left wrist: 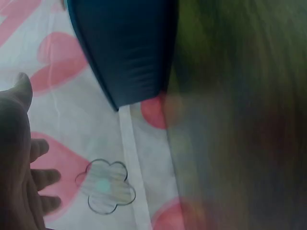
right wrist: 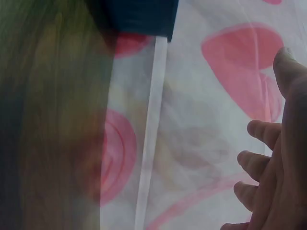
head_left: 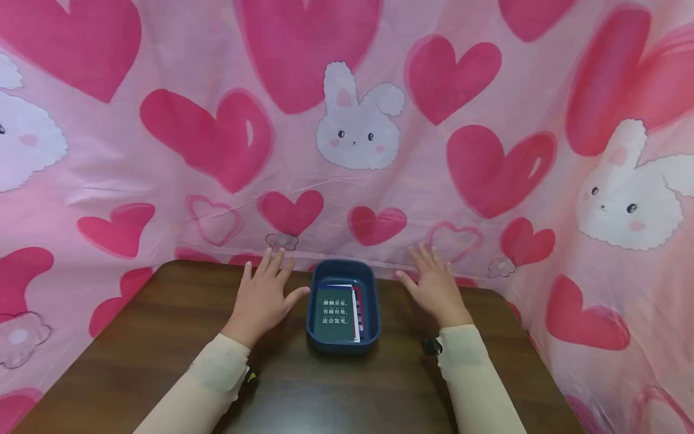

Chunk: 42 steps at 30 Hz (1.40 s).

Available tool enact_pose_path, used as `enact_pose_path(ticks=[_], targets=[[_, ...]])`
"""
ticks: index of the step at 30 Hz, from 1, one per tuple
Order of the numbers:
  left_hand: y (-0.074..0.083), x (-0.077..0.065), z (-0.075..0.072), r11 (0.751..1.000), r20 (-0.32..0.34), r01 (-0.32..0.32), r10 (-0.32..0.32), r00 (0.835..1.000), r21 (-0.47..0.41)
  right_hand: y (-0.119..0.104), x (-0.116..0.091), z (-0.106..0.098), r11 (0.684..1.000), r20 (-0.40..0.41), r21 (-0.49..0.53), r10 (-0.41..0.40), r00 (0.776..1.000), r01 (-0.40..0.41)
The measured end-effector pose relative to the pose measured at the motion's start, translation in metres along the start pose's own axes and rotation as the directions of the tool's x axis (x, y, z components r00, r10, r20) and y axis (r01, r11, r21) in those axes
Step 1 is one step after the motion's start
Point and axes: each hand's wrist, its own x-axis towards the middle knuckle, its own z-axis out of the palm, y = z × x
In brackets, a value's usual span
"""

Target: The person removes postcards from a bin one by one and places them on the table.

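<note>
A dark blue rectangular bin (head_left: 341,348) with rounded corners stands on the table between the two hands. Inside it lies a small pile of cards, the top one a green card (head_left: 335,314) with white Chinese characters; white, red and blue edges show beneath. To the bin's left, my left hand (head_left: 262,298) has its fingers spread, the thumb pointing at the bin's wall. My right hand (head_left: 435,290) is to the right of the bin, fingers extended, further from it than the left. Neither hand holds anything. The bin's side (left wrist: 124,52) also shows in the left wrist view.
The brown wooden table (head_left: 303,398) ends just behind the bin. A pink cloth (head_left: 379,187) with hearts and white rabbits hangs along the back and both sides. Dark wrist devices (head_left: 431,346) sit under the cream sleeves (head_left: 477,374).
</note>
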Motion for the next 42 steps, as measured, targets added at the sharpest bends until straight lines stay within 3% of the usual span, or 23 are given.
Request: enact_pose_path(ticks=[6, 10, 14, 17, 22, 28, 35, 38, 42], targets=[[0.006, 0.001, 0.013, 1.000, 0.052, 0.016, -0.015, 0.999, -0.027, -0.016, 0.001, 0.013, 0.999, 0.050, 0.038, -0.019, 0.999, 0.017], [0.012, 0.002, 0.024, 0.987, 0.141, 0.075, -0.055, 0.988, -0.142, -0.025, -0.001, 0.019, 0.996, 0.089, 0.084, -0.011, 0.996, 0.004], [0.021, -0.003, 0.031, 0.920, 0.264, 0.228, -0.145, 0.954, -0.320, -0.031, -0.004, 0.023, 0.995, 0.157, 0.098, 0.017, 0.988, -0.033], [0.025, -0.008, 0.037, 0.870, 0.315, 0.304, -0.185, 0.931, -0.388, -0.033, -0.005, 0.026, 0.995, 0.210, 0.086, 0.023, 0.977, -0.041], [0.029, -0.008, 0.043, 0.830, 0.298, 0.347, -0.231, 0.926, -0.437, -0.041, -0.004, 0.030, 0.994, 0.247, 0.104, -0.014, 0.969, -0.012], [0.034, -0.007, 0.048, 0.752, 0.275, 0.382, -0.273, 0.922, -0.537, -0.051, -0.007, 0.037, 0.995, 0.321, 0.100, -0.017, 0.947, -0.016], [0.034, -0.009, 0.057, 0.605, 0.309, 0.400, -0.254, 0.916, -0.689, -0.056, -0.007, 0.041, 0.994, 0.355, 0.102, -0.011, 0.935, -0.027], [0.035, -0.010, 0.060, 0.580, 0.313, 0.409, -0.264, 0.913, -0.704, -0.057, -0.007, 0.041, 0.995, 0.350, 0.097, -0.012, 0.937, -0.024], [0.036, -0.010, 0.063, 0.606, 0.266, 0.381, -0.274, 0.924, -0.698, -0.060, -0.009, 0.038, 0.990, 0.336, 0.128, 0.004, 0.942, -0.050]])
